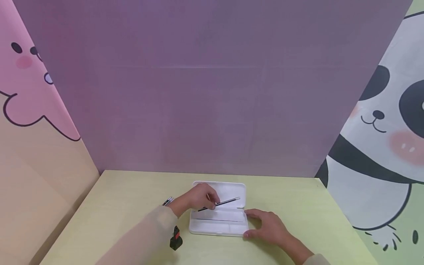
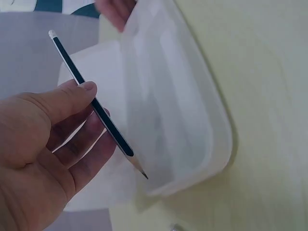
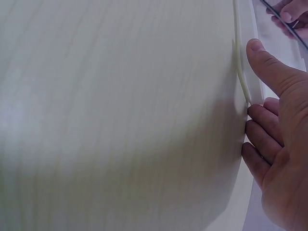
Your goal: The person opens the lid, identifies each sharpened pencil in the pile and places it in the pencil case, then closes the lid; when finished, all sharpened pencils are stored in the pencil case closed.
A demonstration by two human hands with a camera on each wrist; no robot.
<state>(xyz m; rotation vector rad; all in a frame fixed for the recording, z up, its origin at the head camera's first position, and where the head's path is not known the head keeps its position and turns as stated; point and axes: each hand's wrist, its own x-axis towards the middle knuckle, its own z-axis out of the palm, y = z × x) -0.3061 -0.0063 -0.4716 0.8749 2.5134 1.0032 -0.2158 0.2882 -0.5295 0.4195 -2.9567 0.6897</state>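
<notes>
My left hand [image 1: 200, 195] pinches a dark pencil [image 1: 228, 201] with a white end between thumb and fingertips, above an open white pencil case [image 1: 216, 233]. In the left wrist view the pencil [image 2: 108, 122] is tilted, its sharpened tip pointing down over the case's tray [image 2: 219, 144]. At the case's right end, my right hand [image 1: 268, 228] holds it, thumb at the front corner and a finger at the back corner. The right wrist view shows the hand's [image 3: 284, 120] curled fingers against the case edge [image 3: 245, 53]. The lid [image 1: 232, 189] lies back, away from me.
Several pencils [image 1: 168, 201] lie on the pale yellow table [image 1: 132, 187], partly hidden behind the left wrist. A small black and red object [image 1: 176, 241] shows beside the left sleeve. A purple-grey panel [image 1: 212, 110] stands along the far table edge.
</notes>
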